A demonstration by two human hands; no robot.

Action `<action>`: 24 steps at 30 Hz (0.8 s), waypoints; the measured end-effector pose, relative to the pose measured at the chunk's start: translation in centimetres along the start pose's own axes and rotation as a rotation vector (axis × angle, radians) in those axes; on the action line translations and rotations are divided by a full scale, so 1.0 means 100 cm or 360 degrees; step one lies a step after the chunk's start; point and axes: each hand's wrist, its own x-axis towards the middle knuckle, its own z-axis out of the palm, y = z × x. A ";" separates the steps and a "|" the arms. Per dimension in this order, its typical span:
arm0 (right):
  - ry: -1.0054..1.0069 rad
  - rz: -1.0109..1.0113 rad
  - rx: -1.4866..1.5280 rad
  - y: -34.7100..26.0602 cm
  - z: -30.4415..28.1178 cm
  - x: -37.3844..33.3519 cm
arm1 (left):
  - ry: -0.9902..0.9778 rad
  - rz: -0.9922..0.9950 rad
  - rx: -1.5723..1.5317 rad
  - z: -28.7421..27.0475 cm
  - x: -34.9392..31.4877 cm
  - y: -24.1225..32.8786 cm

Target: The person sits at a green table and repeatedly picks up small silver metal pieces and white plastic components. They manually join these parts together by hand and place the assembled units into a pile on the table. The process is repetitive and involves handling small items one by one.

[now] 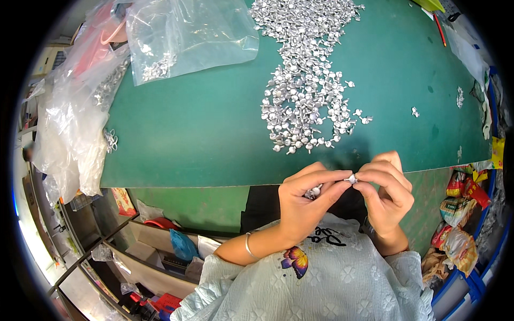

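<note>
Just past the near edge of the green table, my two hands meet at their fingertips. A small silvery metal part with a rounded head and thin stem sits between them. My left hand pinches it from one side with thumb and forefinger. More silvery parts show in the curl of that hand; how many is hidden. From the other side, my right hand grips the same part with thumb and fingertips. Beyond my hands, a large heap of like parts spreads across the table.
A clear plastic bag with some parts lies at the far left, beside a bulky translucent bag. A few loose parts and a red pencil are on the right. Colourful packets stand right of me; an open drawer is lower left.
</note>
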 end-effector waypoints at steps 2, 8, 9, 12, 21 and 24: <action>-0.0011 0.0013 0.0000 -0.002 0.000 0.001 | -0.0009 -0.0035 -0.0006 0.000 0.001 0.001; -0.0136 0.0251 0.0340 -0.001 -0.003 0.004 | -0.0058 -0.0154 0.0001 -0.002 0.002 0.003; -0.0153 0.0343 0.0473 0.002 -0.003 0.003 | -0.0073 -0.0144 -0.0007 -0.001 0.003 0.002; -0.0161 0.0699 0.0890 0.006 -0.001 -0.002 | -0.0082 -0.0176 -0.0050 -0.001 0.002 0.000; 0.0028 0.0563 0.0268 0.031 0.009 0.016 | -0.0124 -0.0906 -0.1077 -0.006 0.009 -0.012; 0.0007 0.0165 -0.0424 0.047 0.014 0.034 | -0.0256 -0.0864 -0.1222 -0.009 0.013 -0.014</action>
